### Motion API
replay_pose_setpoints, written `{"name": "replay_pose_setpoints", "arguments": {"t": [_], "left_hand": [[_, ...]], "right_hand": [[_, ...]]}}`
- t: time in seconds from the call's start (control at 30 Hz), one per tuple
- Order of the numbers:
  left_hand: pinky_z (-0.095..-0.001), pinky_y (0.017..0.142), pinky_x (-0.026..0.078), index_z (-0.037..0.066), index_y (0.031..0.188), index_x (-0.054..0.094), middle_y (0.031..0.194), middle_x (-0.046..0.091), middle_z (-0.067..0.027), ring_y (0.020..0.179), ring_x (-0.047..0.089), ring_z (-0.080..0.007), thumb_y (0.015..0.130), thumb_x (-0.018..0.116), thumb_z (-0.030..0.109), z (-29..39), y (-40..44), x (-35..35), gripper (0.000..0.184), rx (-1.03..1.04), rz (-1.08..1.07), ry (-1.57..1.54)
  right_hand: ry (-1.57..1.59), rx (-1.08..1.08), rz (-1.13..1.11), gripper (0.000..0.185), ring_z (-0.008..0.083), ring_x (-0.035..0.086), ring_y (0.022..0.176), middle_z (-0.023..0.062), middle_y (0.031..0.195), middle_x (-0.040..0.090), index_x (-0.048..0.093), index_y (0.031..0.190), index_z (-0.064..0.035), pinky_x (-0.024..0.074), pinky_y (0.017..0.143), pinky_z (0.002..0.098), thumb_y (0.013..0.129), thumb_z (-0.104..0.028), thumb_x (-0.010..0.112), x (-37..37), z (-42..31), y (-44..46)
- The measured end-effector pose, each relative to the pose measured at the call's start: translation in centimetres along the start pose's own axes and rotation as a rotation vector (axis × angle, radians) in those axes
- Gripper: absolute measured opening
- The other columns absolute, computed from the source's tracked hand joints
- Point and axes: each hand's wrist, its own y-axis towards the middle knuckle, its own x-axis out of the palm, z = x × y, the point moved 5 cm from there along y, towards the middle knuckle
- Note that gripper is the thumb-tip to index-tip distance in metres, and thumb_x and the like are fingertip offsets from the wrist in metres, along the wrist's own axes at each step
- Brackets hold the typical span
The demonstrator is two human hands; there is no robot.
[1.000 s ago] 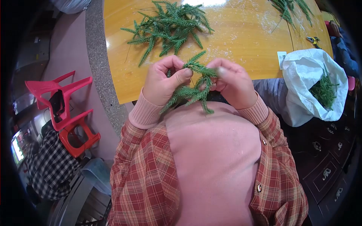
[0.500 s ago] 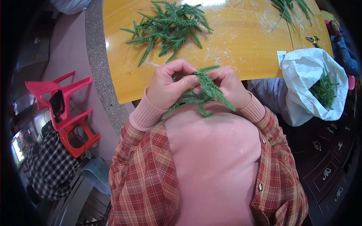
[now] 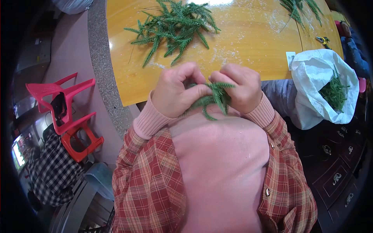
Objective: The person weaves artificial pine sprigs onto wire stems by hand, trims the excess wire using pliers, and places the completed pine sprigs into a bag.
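My right hand [image 3: 243, 86] curls tighter than before; I cannot tell its hold; my left hand [image 3: 178, 91] pinches a drooping, green, needle-leaved sprig [image 3: 220, 97].

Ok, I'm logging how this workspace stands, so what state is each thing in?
Left hand: pinching the sprig
Right hand: fingers curled closed at the sprig
Green sprig: held, partly hidden
Green pile: loose on the table
Table: strewn with pale bits
White sack: open, greenery inside
Pliers: lying down, too small to tell if open
Plaid shirt: unbuttoned
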Motion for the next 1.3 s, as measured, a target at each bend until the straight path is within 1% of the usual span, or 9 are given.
{"name": "replay_pose_setpoints", "arguments": {"t": [0.13, 0.27, 0.37, 0.5, 0.73, 1.07, 1.13, 1.27, 1.3], "left_hand": [[-0.0223, 0.054, 0.044, 0.002, 0.075, 0.059, 0.066, 0.059, -0.0021, 0.058, 0.053, -0.0067, 0.071, 0.076, 0.007, 0.7, 0.1, 0.2, 0.018, 0.067, -0.21, -0.092], [-0.0236, 0.071, 0.048, 0.001, 0.086, 0.06, 0.082, 0.062, -0.0026, 0.076, 0.059, -0.0103, 0.071, 0.075, 0.006, 1.0, 0.5, -0.7, 0.022, 0.111, 0.134, -0.186], [-0.0259, 0.076, 0.047, 0.002, 0.089, 0.06, 0.088, 0.06, -0.0035, 0.082, 0.057, -0.012, 0.071, 0.075, 0.007, 1.6, 0.2, -1.7, 0.024, 0.208, 0.488, -0.235], [-0.0314, 0.073, 0.046, 0.003, 0.092, 0.06, 0.085, 0.055, -0.0052, 0.078, 0.054, -0.017, 0.069, 0.076, 0.014, 1.9, -0.5, -1.4, 0.03, 0.241, 0.258, 0.111], [-0.0312, 0.073, 0.047, -0.001, 0.099, 0.062, 0.086, 0.064, -0.0121, 0.081, 0.061, -0.0251, 0.075, 0.068, 0.0, 1.9, -0.1, 0.6, 0.024, 0.4, 0.226, 0.317], [-0.0355, 0.069, 0.047, 0.001, 0.09, 0.063, 0.083, 0.062, -0.0135, 0.079, 0.06, -0.0311, 0.075, 0.061, -0.002, -1.1, 0.2, -0.4, 0.015, 0.326, 0.091, 0.21], [-0.0349, 0.07, 0.047, 0.0, 0.092, 0.062, 0.083, 0.062, -0.014, 0.079, 0.06, -0.0317, 0.075, 0.061, -0.001, -0.2, 0.4, -1.1, 0.016, 0.48, 0.125, 0.429], [-0.0326, 0.07, 0.048, 0.0, 0.094, 0.062, 0.083, 0.063, -0.0128, 0.08, 0.062, -0.0266, 0.081, 0.063, 0.005, -0.1, 0.5, -0.4, 0.014, 0.524, 0.064, 0.458], [-0.0321, 0.07, 0.047, 0.0, 0.095, 0.061, 0.084, 0.063, -0.012, 0.08, 0.062, -0.0242, 0.083, 0.063, 0.009, -0.5, 0.5, -0.2, 0.015, 0.382, 0.038, 0.268]], "right_hand": [[0.067, -0.139, 0.04, 0.034, 0.0239, 0.058, 0.059, 0.0082, 0.078, 0.056, 0.063, 0.096, -0.0062, 0.0461, 0.05, 0.0341, 0.069, -0.025, 0.07, -0.6, -0.8, 0.3], [0.295, 0.102, 0.075, 0.027, 0.0259, 0.059, 0.06, 0.0091, 0.075, 0.058, 0.062, 0.095, -0.0041, 0.047, 0.051, 0.0339, 0.072, -0.015, 0.071, -1.2, -0.8, 1.1], [0.09, 0.184, 0.221, 0.023, 0.0265, 0.058, 0.058, 0.0099, 0.07, 0.058, 0.061, 0.093, -0.0032, 0.0472, 0.051, 0.0338, 0.072, -0.003, 0.07, -1.8, -0.4, 1.1], [0.012, 0.209, 0.316, 0.023, 0.0263, 0.06, 0.059, 0.0102, 0.07, 0.059, 0.061, 0.092, -0.0044, 0.0481, 0.052, 0.0329, 0.072, 0.002, 0.068, -1.7, -0.3, 1.3], [0.137, 0.276, 0.275, 0.014, 0.0239, 0.062, 0.063, 0.01, 0.075, 0.062, 0.065, 0.088, -0.003, 0.0486, 0.054, 0.0318, 0.075, 0.002, 0.066, -1.0, 0.2, 0.8], [0.963, 0.768, -0.285, 0.015, 0.0055, 0.05, 0.06, -0.0008, 0.067, 0.056, 0.064, 0.088, -0.0006, 0.0423, 0.053, 0.0236, 0.089, -0.015, 0.06, 0.5, 2.7, 0.0], [1.099, 0.894, -0.4, 0.017, 0.005, 0.051, 0.062, -0.0023, 0.069, 0.057, 0.065, 0.088, -0.0003, 0.0425, 0.054, 0.0239, 0.09, -0.016, 0.059, 1.1, 2.9, -0.4], [0.885, 0.762, -0.301, 0.015, 0.0104, 0.055, 0.062, 0.0037, 0.067, 0.06, 0.065, 0.086, -0.0005, 0.0445, 0.057, 0.0263, 0.088, -0.014, 0.059, 0.9, 3.4, -0.1], [0.747, 0.704, -0.291, 0.015, 0.0122, 0.056, 0.062, 0.0058, 0.068, 0.06, 0.065, 0.085, -0.0005, 0.045, 0.057, 0.027, 0.087, -0.014, 0.059, 0.6, 3.4, 0.1]]}}
